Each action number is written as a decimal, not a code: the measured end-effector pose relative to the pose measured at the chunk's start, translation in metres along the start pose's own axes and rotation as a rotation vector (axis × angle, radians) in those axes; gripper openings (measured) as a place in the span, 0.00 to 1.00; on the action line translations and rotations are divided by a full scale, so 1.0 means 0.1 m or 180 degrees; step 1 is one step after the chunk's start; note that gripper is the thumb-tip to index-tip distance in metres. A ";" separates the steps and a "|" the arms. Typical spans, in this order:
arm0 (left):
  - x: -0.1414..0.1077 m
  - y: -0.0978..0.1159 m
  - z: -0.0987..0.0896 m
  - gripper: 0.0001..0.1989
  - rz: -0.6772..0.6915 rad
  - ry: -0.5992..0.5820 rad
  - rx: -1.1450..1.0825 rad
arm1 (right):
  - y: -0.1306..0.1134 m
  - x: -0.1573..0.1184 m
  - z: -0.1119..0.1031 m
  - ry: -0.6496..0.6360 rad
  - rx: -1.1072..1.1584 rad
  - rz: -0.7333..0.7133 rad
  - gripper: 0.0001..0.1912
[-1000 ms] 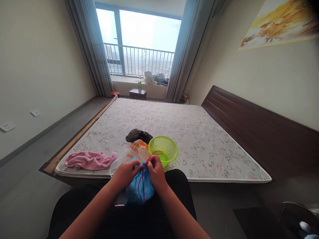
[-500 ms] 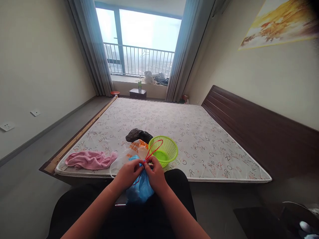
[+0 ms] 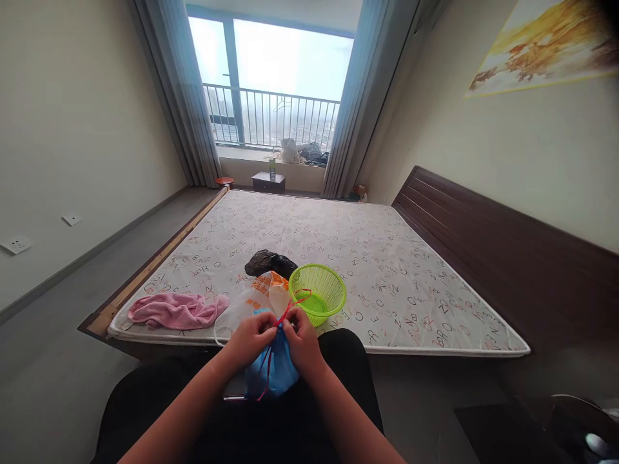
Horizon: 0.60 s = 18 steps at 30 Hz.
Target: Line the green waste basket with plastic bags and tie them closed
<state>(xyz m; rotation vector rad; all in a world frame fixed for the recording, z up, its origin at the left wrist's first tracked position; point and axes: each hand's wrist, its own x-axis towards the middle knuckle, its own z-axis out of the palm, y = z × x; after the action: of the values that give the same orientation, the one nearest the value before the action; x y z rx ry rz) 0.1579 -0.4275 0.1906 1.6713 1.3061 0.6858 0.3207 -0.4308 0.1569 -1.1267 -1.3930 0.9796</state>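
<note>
Between my knees, a blue plastic bag [image 3: 279, 370] hangs with its gathered neck at my fingertips. A red string [image 3: 267, 367] crosses the neck, with a loop rising toward the basket and loose ends trailing down the bag's front. My left hand [image 3: 252, 338] is closed, thumb and fingers pinching the string at the neck. My right hand [image 3: 300, 336] pinches the string close beside it. Just beyond, a green plastic basket [image 3: 333, 283] and a white plastic bag with orange print [image 3: 264, 287] rest on the mattress. My fingers partly cover the bag's neck.
A pink towel [image 3: 178, 310] lies at the left of the mattress [image 3: 406, 296]. A black plastic bag [image 3: 268, 263] sits behind the basket. The dark headboard [image 3: 483, 225] runs along the right; a small bedside table [image 3: 269, 183] stands near the window.
The red loop that stood tall above my hands has dropped lower and leans right. String ends now hang farther down the blue bag's front. My hands have stayed nearly in place.
</note>
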 end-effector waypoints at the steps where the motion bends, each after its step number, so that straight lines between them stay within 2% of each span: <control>1: 0.00 0.00 -0.01 0.11 -0.0025 -0.0133 -0.0224 | 0.00 0.00 0.00 0.0017 -0.0052 -0.0014 0.04; 4: 0.02 0.00 -0.02 0.15 -0.0129 -0.0445 -0.0813 | -0.01 -0.01 -0.01 -0.0014 -0.0228 -0.0100 0.04; 8: 0.02 0.02 -0.03 0.19 -0.0258 -0.0533 -0.1252 | -0.02 -0.01 0.00 -0.0044 -0.0386 -0.0057 0.03; 14: 0.00 0.07 -0.03 0.19 -0.0228 -0.0636 -0.1236 | 0.00 -0.01 0.01 0.0039 -0.0382 0.0032 0.02; 18: 0.00 0.01 0.00 0.21 -0.0367 -0.0765 -0.1080 | 0.00 -0.01 -0.01 0.0116 -0.0358 -0.0030 0.01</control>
<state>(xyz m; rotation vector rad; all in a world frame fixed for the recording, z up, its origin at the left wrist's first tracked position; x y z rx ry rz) 0.1579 -0.4274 0.1914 1.3466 1.0413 0.5811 0.3215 -0.4319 0.1564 -1.2141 -1.4374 0.8787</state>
